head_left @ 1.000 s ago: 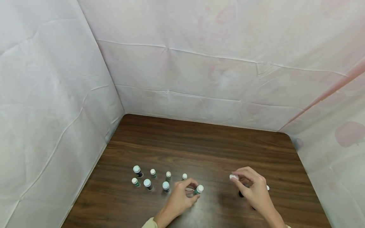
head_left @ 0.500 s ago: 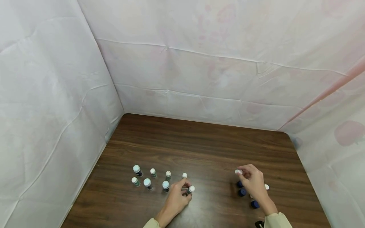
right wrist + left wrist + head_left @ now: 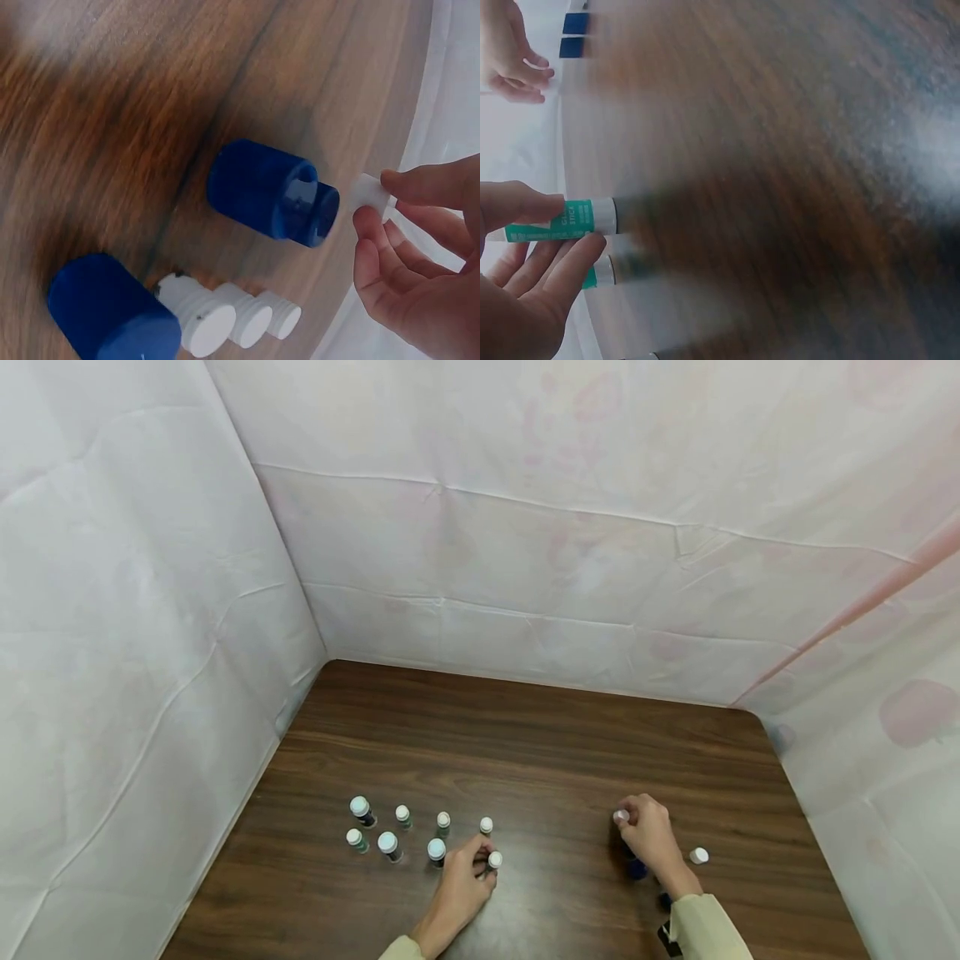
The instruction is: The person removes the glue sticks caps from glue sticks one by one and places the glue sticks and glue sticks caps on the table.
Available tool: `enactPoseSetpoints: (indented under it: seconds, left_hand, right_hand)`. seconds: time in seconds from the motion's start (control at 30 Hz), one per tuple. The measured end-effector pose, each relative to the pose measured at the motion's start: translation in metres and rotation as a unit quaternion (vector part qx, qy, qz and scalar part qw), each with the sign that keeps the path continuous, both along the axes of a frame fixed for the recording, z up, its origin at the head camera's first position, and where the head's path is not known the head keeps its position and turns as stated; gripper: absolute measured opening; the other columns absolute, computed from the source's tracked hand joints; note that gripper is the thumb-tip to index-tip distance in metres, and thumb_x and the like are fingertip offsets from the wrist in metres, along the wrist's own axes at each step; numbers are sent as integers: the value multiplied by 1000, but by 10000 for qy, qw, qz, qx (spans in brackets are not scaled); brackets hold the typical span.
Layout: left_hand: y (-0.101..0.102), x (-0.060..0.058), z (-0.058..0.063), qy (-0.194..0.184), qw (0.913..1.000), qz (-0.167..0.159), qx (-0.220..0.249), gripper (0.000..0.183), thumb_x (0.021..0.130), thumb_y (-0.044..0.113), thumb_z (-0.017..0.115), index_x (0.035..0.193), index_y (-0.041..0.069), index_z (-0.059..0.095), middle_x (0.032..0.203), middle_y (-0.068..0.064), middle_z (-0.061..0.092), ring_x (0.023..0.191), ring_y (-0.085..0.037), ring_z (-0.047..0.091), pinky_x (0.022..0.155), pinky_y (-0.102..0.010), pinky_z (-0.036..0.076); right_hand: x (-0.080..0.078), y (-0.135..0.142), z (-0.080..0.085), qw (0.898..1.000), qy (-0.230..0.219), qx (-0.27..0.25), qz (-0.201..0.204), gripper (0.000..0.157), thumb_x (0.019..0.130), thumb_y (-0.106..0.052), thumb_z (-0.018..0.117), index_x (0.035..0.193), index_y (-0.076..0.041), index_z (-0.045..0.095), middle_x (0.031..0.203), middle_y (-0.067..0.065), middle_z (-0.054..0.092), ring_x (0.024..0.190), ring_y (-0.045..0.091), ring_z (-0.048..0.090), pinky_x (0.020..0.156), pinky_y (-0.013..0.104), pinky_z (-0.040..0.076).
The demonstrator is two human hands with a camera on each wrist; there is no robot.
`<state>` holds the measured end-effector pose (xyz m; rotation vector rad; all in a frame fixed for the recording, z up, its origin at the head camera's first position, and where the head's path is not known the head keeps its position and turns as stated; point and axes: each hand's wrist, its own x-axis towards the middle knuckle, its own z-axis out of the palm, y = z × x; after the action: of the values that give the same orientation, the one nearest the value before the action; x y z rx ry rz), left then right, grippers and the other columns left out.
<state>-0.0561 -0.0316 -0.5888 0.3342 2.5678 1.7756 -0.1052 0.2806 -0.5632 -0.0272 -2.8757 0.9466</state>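
Note:
My left hand [image 3: 461,881] grips a green-labelled glue stick [image 3: 574,217], upright with its white base at the tabletop, close to another glue stick [image 3: 602,271]. In the head view, its white top [image 3: 495,860] shows beside the fingers. On the right, my right hand [image 3: 651,835] pinches a small white cap [image 3: 370,193] between thumb and fingers, held just past the blue caps [image 3: 259,187] in the right wrist view. Another blue cap [image 3: 112,307] stands nearer that camera, with several white caps [image 3: 206,322] beside it.
Several white-topped glue sticks [image 3: 390,846] stand in two rows left of my left hand. A lone white cap [image 3: 699,856] sits right of my right hand. White sheeting [image 3: 480,568] encloses the brown wooden table [image 3: 525,735] at the back and sides.
My left hand has brought the glue stick leftward to the end of the front row. My right hand has moved back and slightly right with the white cap, over the blue caps.

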Motion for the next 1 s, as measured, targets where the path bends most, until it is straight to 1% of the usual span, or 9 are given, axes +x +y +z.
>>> enactPoseSetpoints:
  seconds: [0.2, 0.33, 0.43, 0.57, 0.67, 0.8, 0.9, 1.0]
  left_hand:
    - [2, 1, -4, 45, 10000, 0, 47, 35, 67, -21, 67, 88, 6, 60, 88, -6, 66, 85, -19, 68, 72, -22, 55]
    - [3, 2, -5, 157, 9999, 60, 28, 36, 66, -21, 67, 88, 7, 61, 87, -6, 67, 84, -18, 68, 71, -22, 55]
    - [4, 1, -6, 220, 9998, 30, -3, 37, 66, -21, 68, 89, 7, 61, 88, -6, 68, 84, -17, 68, 71, -20, 55]
    - [5, 1, -7, 266, 9996, -38, -63, 36, 66, -21, 68, 91, 5, 61, 90, -7, 68, 84, -16, 68, 71, -18, 54]
    - [5, 2, -4, 278, 9995, -67, -91, 34, 68, -19, 68, 93, 2, 62, 91, -9, 67, 86, -16, 67, 72, -19, 54]
    - [4, 4, 2, 139, 9998, -95, -95, 31, 70, -17, 68, 96, 0, 62, 95, -12, 67, 90, -17, 66, 73, -20, 54]
    - [4, 6, 7, 49, 9998, -100, -139, 31, 71, -16, 68, 98, 0, 62, 98, -14, 67, 91, -18, 66, 75, -23, 55]
    - [4, 7, 13, 134, 9995, -60, -270, 34, 71, -14, 69, 100, 3, 63, 99, -12, 67, 93, -19, 66, 75, -26, 55]
  right_hand:
    - [-1, -1, -9, 9997, -177, 133, -53, 13, 73, 4, 67, 86, 1, 68, 79, 9, 59, 67, 18, 55, 56, 30, 46]
    - [-2, -1, -12, 9995, -261, 189, -70, 12, 74, 4, 67, 86, 1, 68, 80, 10, 60, 69, 20, 56, 58, 32, 48]
    - [-2, 0, -14, 9992, -323, 219, -97, 13, 74, 5, 67, 86, 1, 68, 80, 11, 60, 69, 21, 56, 59, 33, 48]
    - [-2, 0, -17, 9991, -322, 267, -83, 12, 73, 5, 67, 84, 0, 68, 79, 10, 59, 69, 20, 54, 58, 32, 47]
    - [-1, 0, -19, 9992, -241, 307, -78, 11, 72, 5, 68, 81, -1, 67, 78, 10, 59, 68, 19, 54, 59, 32, 46]
    - [0, 0, -19, 9992, -182, 358, -79, 11, 72, 5, 67, 81, -1, 68, 79, 11, 60, 69, 21, 55, 59, 34, 47]
    - [1, 1, -17, 9989, -253, 374, -78, 11, 73, 5, 67, 82, -1, 68, 81, 12, 61, 71, 22, 55, 59, 35, 47]
    - [1, 2, -15, 9985, -386, 381, -105, 12, 74, 5, 66, 84, -1, 69, 83, 12, 61, 72, 22, 56, 59, 35, 48]
